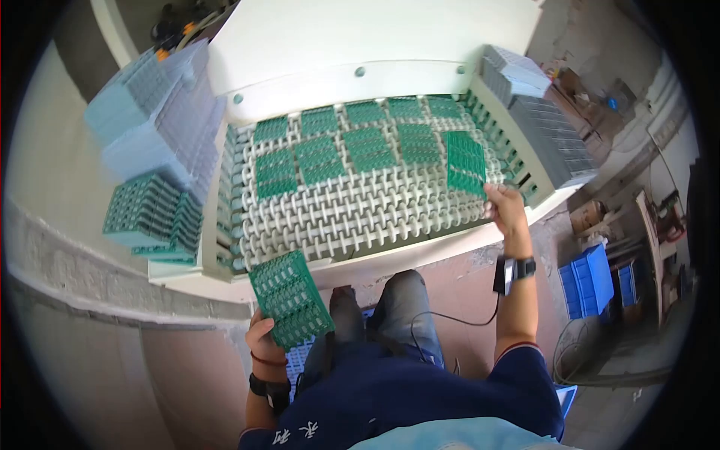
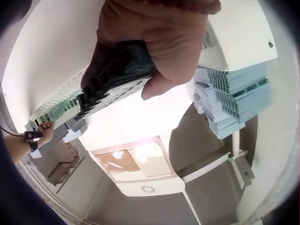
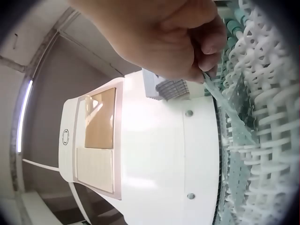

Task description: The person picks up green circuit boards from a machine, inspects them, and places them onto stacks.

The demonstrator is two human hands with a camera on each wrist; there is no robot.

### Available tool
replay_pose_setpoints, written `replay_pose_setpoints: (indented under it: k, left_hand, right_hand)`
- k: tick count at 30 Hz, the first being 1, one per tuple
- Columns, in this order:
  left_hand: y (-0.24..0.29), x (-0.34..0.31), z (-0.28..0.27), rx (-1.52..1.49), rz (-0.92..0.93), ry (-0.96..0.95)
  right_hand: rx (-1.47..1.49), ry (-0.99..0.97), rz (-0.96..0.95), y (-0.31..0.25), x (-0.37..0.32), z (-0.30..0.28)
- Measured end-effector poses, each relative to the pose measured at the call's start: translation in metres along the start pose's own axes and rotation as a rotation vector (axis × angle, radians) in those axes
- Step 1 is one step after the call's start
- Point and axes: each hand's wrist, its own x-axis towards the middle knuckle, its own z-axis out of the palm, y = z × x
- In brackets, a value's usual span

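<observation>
My left hand [image 1: 264,343] grips a stack of green circuit boards [image 1: 289,296] by its lower left side, in front of the machine's near edge. From the left wrist view, the thumb and fingers clasp the dark edges of the stacked boards [image 2: 124,75]. At the conveyor's right end my right hand [image 1: 507,210] pinches a single green circuit board [image 1: 466,163] by its near right corner. In the right wrist view this board [image 3: 229,112] slants down toward the white rollers [image 3: 274,126]. Two rows of similar boards [image 1: 369,148] lie on the roller conveyor [image 1: 322,221] to its left.
Pale racks [image 1: 161,112] and a group of green boards on edge [image 1: 146,214] stand left of the conveyor. Grey racks [image 1: 551,135] line its right side. A white cover [image 1: 360,37] rises behind. A blue crate [image 1: 585,281] sits at lower right; a cable [image 1: 457,319] hangs from my right wrist.
</observation>
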Motion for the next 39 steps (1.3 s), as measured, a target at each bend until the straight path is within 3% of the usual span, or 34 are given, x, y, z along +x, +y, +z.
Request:
replay_pose_setpoints:
  k: [4,7,10,13,19,21,23,29,31,32,34,39]
  left_hand:
    - [0.004,-0.009,-0.012,-0.035,-0.010,-0.018]
    - [0.007,-0.013,-0.016,-0.088,-0.023,-0.040]
    - [0.014,-0.018,-0.016,-0.059,0.002,-0.026]
    - [0.020,-0.021,-0.012,-0.011,-0.022,0.028]
    - [0.022,-0.008,-0.016,0.059,-0.007,0.067]
    - [0.019,0.001,-0.017,0.042,-0.032,0.051]
    - [0.016,0.012,-0.013,0.036,-0.059,0.020]
    - [0.011,0.020,-0.014,0.107,0.006,0.023]
    - [0.011,0.014,-0.017,0.083,0.005,0.098]
    - [0.011,0.012,-0.018,0.087,0.003,0.091]
    - [0.011,0.006,-0.021,0.027,0.010,0.121]
    - [0.012,0.002,-0.024,0.054,0.009,0.073]
  right_hand:
    - [0.105,-0.278,0.147,0.036,-0.062,0.079]
    - [0.010,-0.430,0.224,0.041,-0.092,0.148]
    - [-0.021,-0.646,0.228,0.046,-0.099,0.205]
    - [0.013,-0.735,0.251,0.050,-0.095,0.253]
    - [-0.288,-0.719,0.211,0.040,-0.105,0.253]
    - [-0.214,-0.734,0.218,0.041,-0.118,0.242]
    - [-0.262,-0.918,0.134,0.044,-0.127,0.236]
    - [-0.264,-0.678,0.105,0.043,-0.085,0.223]
    - [-0.386,-0.465,0.018,0.037,-0.064,0.219]
    - [-0.382,-0.459,0.016,0.034,-0.058,0.216]
    - [-0.696,-0.344,-0.138,0.027,-0.050,0.209]
    - [-0.818,-0.185,-0.303,0.019,-0.027,0.167]
